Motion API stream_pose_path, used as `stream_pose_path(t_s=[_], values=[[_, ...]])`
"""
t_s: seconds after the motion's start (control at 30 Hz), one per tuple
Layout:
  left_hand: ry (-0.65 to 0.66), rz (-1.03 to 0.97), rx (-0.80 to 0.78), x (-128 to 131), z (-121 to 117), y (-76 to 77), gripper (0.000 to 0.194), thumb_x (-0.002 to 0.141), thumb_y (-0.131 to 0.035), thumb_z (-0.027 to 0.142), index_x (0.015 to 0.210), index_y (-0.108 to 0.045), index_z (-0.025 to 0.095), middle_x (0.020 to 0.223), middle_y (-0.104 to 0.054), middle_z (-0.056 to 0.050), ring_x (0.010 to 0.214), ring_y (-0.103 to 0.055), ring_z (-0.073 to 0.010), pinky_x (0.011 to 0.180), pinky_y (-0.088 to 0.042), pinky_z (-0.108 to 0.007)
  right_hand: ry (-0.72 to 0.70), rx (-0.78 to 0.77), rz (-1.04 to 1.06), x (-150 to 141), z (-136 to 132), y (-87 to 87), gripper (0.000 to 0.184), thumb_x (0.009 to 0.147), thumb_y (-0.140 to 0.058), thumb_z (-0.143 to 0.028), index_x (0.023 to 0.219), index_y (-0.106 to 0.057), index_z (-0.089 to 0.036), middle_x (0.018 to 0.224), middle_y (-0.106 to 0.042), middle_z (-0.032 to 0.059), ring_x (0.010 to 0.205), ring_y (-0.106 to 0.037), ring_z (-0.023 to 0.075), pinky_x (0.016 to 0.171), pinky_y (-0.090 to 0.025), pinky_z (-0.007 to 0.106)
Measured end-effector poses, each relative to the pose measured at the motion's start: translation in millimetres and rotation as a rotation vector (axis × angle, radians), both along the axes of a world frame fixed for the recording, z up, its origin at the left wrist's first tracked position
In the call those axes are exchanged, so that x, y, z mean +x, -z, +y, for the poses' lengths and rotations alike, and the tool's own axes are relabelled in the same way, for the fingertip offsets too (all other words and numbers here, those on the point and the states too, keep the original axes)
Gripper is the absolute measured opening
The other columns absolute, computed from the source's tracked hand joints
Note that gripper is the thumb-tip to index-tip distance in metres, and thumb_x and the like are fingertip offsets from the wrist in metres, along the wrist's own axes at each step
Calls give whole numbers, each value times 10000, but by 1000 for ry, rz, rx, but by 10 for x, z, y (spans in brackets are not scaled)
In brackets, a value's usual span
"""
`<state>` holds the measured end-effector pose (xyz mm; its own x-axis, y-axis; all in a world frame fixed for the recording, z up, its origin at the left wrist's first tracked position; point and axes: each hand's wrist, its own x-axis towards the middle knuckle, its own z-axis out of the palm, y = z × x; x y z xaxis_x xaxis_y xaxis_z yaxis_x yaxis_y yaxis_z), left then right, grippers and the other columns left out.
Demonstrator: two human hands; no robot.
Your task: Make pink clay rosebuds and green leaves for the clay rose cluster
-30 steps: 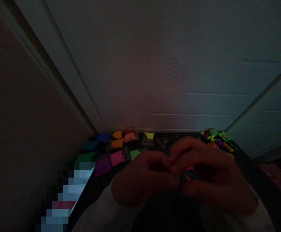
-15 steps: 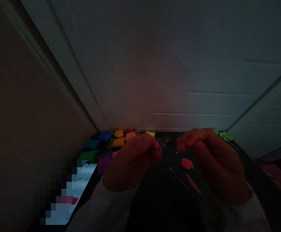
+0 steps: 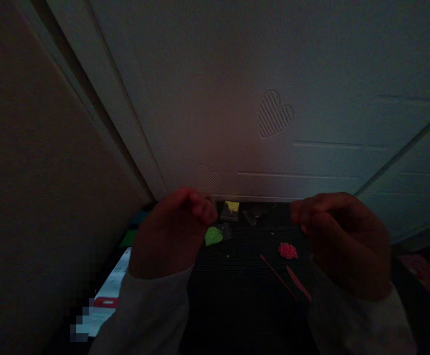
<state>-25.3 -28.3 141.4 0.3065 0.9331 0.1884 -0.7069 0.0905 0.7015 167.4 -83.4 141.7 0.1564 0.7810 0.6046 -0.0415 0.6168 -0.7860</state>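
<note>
My left hand (image 3: 170, 231) is raised over the left part of the dark table, its fingers curled inward. Opposite it, my right hand (image 3: 344, 241) has bent fingers close to the thumb. A wide gap lies between the hands. Anything inside either hand is hidden by the fingers and the dim light. A pink ruffled clay piece (image 3: 287, 250) lies just left of my right hand. Below it are a thin pink stick tool (image 3: 277, 276) and a pink blade-shaped tool (image 3: 298, 283). Beside my left fingers is a bag of light green clay (image 3: 214, 236).
A yellow clay packet (image 3: 232, 207) and a crumpled clear bag (image 3: 254, 216) lie at the table's back. A lit phone (image 3: 107, 296) leans at left, near a green packet (image 3: 128, 238). Behind stands a pale panel (image 3: 215, 98) with heart reliefs.
My hands have moved apart, the left one leftward and the right one rightward. The light green clay bag now shows, while the orange, purple and blue packets are covered by my left hand.
</note>
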Motion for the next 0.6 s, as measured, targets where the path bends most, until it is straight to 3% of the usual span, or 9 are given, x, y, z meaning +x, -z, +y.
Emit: stream_pose_path(t_s=[0.27,0.4,0.6], values=[[56,302,82,269,-164,44,156,698,-539,268,582,-561,166,563,-488,9,570,-414,-101,556,-326,-253,-87,119,114,-40,21,5,142,762,-543,-286,672,-555,-176,543,-453,-34,575,-482,99,582,-390,280],[12,393,71,313,-208,24,146,700,-533,250,585,-566,167,574,-504,15,576,-425,-98,567,-329,-247,-66,94,78,-44,18,9,76,688,-630,-205,732,-573,-181,642,-539,-22,649,-511,112,626,-415,286],[-35,463,112,309,-223,34,133,716,-524,205,603,-582,167,604,-526,16,615,-451,-92,595,-347,-229,-12,80,-49,-54,1,16,122,799,-488,-226,782,-605,-194,692,-575,9,709,-536,141,687,-415,325]])
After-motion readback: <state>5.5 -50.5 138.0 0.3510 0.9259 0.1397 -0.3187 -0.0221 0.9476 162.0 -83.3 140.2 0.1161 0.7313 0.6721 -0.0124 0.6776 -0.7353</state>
